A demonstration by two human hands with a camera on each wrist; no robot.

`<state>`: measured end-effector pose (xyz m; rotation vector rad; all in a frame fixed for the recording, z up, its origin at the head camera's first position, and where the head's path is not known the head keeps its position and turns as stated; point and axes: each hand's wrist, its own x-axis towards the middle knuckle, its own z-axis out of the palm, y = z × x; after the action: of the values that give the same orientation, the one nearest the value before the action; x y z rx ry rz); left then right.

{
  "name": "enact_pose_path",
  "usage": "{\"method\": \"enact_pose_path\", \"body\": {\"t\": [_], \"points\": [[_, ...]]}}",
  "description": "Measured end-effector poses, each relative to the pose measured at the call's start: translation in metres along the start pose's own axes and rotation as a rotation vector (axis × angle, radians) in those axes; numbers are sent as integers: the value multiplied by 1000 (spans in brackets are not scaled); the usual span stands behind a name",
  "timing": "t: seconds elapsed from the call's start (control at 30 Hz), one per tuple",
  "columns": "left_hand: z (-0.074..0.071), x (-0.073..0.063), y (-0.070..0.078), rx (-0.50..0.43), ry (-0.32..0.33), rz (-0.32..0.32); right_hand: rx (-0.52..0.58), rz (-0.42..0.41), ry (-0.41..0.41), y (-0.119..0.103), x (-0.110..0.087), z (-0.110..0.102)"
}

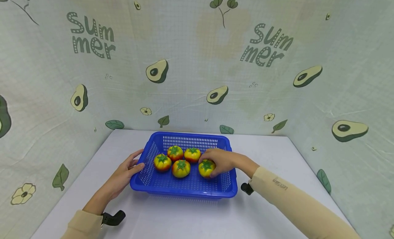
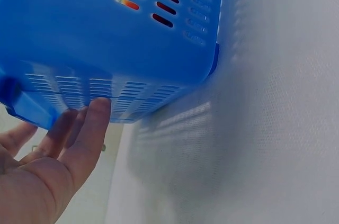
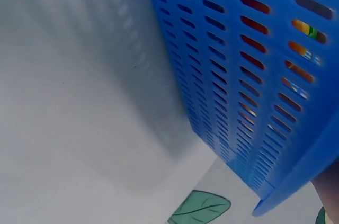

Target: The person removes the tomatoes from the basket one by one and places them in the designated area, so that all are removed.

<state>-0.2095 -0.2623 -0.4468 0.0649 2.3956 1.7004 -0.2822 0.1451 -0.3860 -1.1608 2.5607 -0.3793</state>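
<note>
A blue plastic basket (image 1: 184,191) with slotted walls holds several yellow-red tomatoes (image 1: 181,168) with green leafy tops. Inside it at the right, my right hand (image 1: 221,161) grips the rightmost tomato (image 1: 206,168), thumb on the near side and fingers over the far side. My left hand (image 1: 123,174) holds the basket's left rim, its thumb at the top edge. In the left wrist view, fingers (image 2: 87,139) of that hand lie against the basket's outer wall (image 2: 116,49). The right wrist view shows the slotted side wall (image 3: 233,75), with the right hand mostly hidden behind the rim.
The basket stands on a white table (image 1: 261,150). A pale cloth (image 1: 191,54) printed with avocados, leaves and lettering hangs behind and along both sides. Dark wrist devices (image 1: 114,218) sit at both sleeve cuffs.
</note>
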Motion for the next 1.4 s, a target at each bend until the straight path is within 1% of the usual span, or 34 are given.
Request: {"method": "enact_pose_path", "body": {"t": [0.17, 0.37, 0.57, 0.73, 0.8, 0.9, 1.13, 1.4], "points": [[0, 1, 0, -2, -5, 1, 6, 5, 45, 2, -4, -9], [1, 1, 2, 8, 0, 2, 22, 7, 103, 1, -13, -32], [0, 1, 2, 12, -1, 1, 4, 22, 216, 7, -28, -58], [-1, 1, 1, 12, -6, 1, 53, 34, 309, 19, -43, -75], [-1, 1, 1, 21, -7, -2, 66, 55, 339, 26, -49, -80], [-2, 1, 1, 34, -8, -2, 71, 92, 379, 39, -58, -84], [-2, 1, 4, 42, -15, 1, 44, 218, 446, 72, -75, -84], [-3, -1, 4, 32, -19, -1, 37, 271, 474, 94, -86, -80]]}}
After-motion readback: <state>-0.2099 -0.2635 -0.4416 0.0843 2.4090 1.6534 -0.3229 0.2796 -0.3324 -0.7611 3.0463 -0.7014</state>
